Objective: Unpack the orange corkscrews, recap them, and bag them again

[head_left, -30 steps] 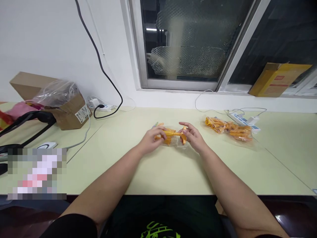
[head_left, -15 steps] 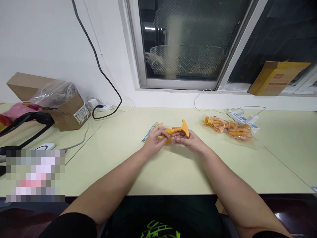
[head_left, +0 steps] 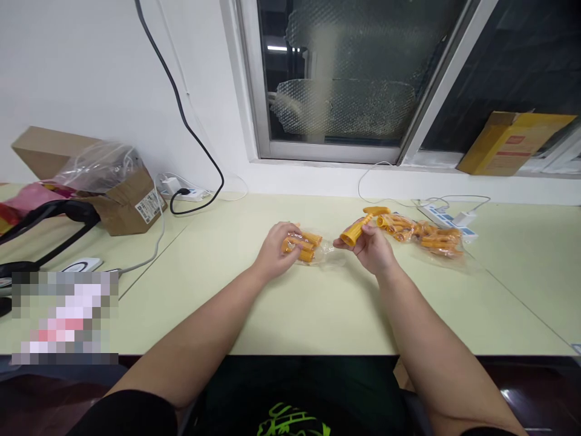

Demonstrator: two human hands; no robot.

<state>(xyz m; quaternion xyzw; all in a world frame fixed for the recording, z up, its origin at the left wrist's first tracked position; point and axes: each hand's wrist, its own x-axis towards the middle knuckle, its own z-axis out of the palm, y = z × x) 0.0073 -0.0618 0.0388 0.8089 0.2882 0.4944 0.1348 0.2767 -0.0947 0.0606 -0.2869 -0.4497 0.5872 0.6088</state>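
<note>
My right hand (head_left: 376,249) is raised over the table and closed around an orange T-shaped plastic piece (head_left: 353,234). Its hollow, flared end points toward the lower left, and its crossbar sits at the upper right. My left hand (head_left: 275,252) lies on a clear plastic bag (head_left: 333,253), with its fingers curled around the left end. Inside that bag are several orange tube-like pieces (head_left: 310,240); some are partly covered by my fingers.
To the right lies another clear bag with orange pieces (head_left: 438,239), close to a power strip (head_left: 447,219) with cables. A cardboard box (head_left: 122,209), a black cable (head_left: 200,148) and a white charging pad (head_left: 82,266) are on the left. A window (head_left: 340,91) stands behind.
My right hand has moved right with the orange piece, its flared end now showing. My left hand has let go of that piece and is on the bag.
</note>
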